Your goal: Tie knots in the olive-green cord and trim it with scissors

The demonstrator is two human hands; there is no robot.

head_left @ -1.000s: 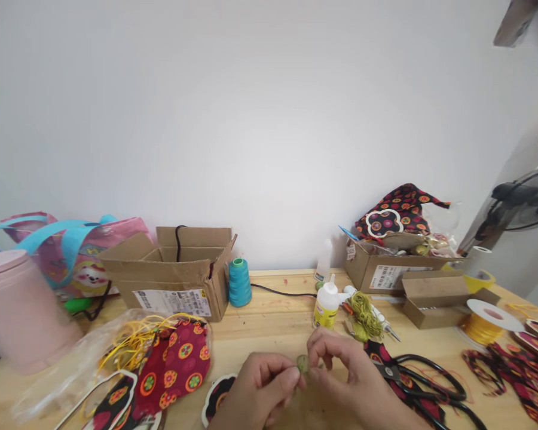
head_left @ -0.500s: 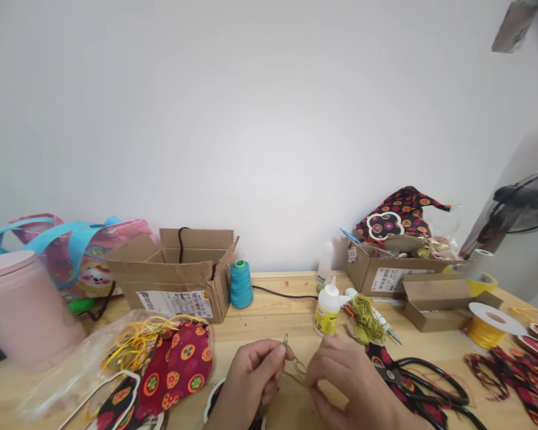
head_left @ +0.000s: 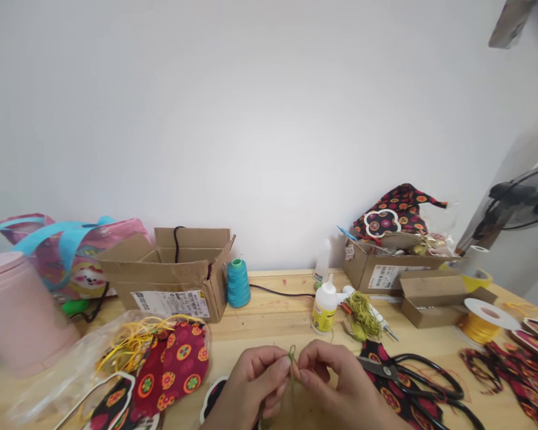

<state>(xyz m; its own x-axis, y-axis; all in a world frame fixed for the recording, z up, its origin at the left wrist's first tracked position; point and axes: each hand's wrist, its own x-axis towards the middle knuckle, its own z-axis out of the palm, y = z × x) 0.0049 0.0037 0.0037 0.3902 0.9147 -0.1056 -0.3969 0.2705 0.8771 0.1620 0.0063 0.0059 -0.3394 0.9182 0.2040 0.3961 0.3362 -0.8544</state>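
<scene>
Between my two hands, low in the middle of the head view, is a thin olive-green cord (head_left: 292,352) with a small loop standing up. My left hand (head_left: 262,382) pinches the cord just under the loop between thumb and forefinger. Close beside it, my right hand (head_left: 334,379) has thumb and fingers closed on the same cord. The cord's loose ends hang down between the hands. Partly hidden behind my left wrist lies a dark patterned piece with a white edge (head_left: 213,394). A hank of olive-green cord (head_left: 365,316) lies beyond my right hand.
Black-handled scissors (head_left: 421,379) lie right of my right hand on patterned cloth. A glue bottle (head_left: 324,307) and teal thread cone (head_left: 238,283) stand farther back. Cardboard boxes (head_left: 170,280) stand by the wall. Red floral fabric (head_left: 174,370) lies left; a yellow cord spool (head_left: 482,328) sits right.
My right hand has moved in closer to my left, its fingers turned toward the loop. The cord between them now forms a small upright loop. The view has shifted slightly.
</scene>
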